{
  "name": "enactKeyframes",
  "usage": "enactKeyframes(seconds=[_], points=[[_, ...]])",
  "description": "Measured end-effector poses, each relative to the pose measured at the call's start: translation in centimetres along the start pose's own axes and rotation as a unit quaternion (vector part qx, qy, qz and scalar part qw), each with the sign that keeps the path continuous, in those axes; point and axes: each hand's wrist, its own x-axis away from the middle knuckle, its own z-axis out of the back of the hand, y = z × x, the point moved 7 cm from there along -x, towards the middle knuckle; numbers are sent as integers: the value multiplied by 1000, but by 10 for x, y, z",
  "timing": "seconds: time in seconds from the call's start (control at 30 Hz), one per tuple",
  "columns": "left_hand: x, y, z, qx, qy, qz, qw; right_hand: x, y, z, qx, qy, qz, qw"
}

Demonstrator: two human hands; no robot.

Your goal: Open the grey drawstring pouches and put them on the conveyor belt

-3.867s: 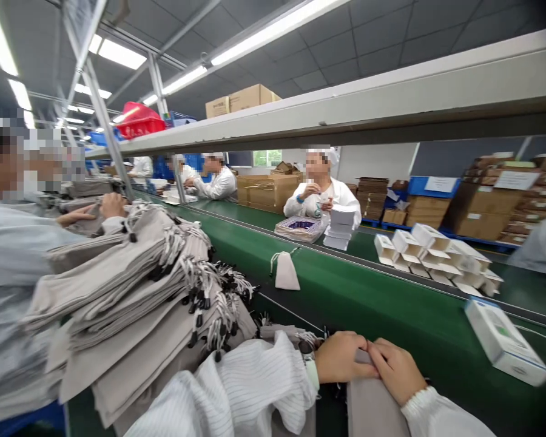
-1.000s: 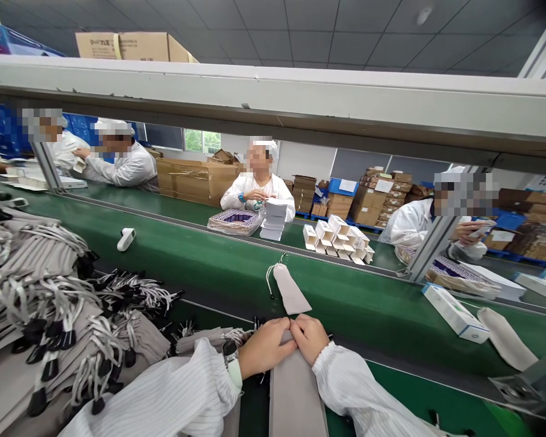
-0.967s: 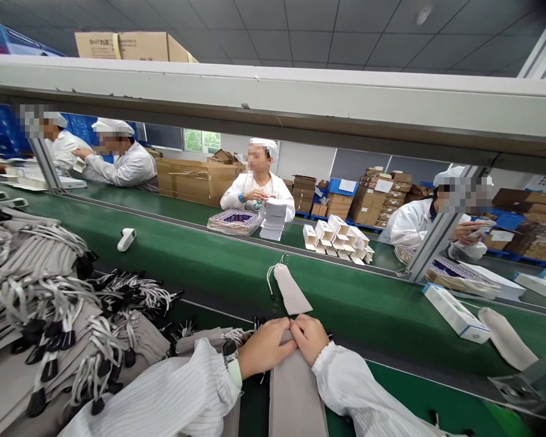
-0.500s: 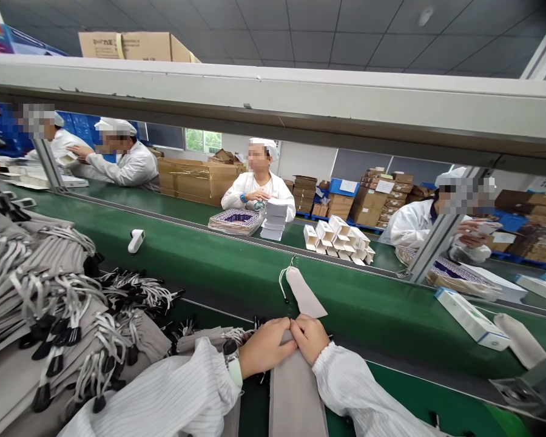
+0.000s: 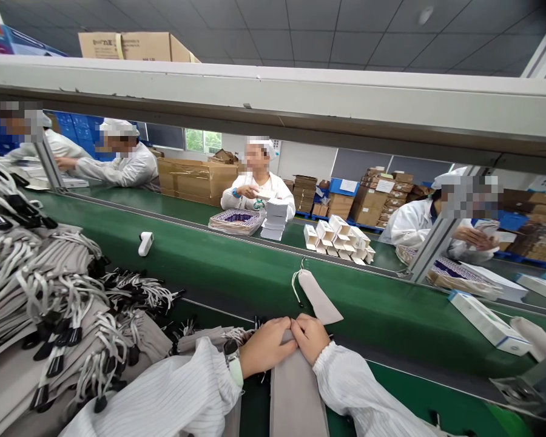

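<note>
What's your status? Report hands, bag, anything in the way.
Left hand, right hand together on grey bag. Small pouch on belt just beyond, not blocking.

Up on the long pale shelf (image 5: 273, 88) sits a strapped cardboard box (image 5: 134, 47). Across the way, a white-capped worker (image 5: 270, 185) is behind a white stack (image 5: 276, 220) and a purple-patterned tray (image 5: 235, 228) — a big brown carton (image 5: 195, 181) stands nearby. Open white boxes (image 5: 339, 240) lie clustered farther right, and greenery shows through the back window (image 5: 194, 140).
</note>
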Motion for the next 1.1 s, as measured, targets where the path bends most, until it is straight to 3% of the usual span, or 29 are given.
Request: enactKeyframes(seconds=[1.1], points=[[0, 3, 1, 2, -11, 7, 1000, 0, -1, 1, -5, 3, 6, 1000]])
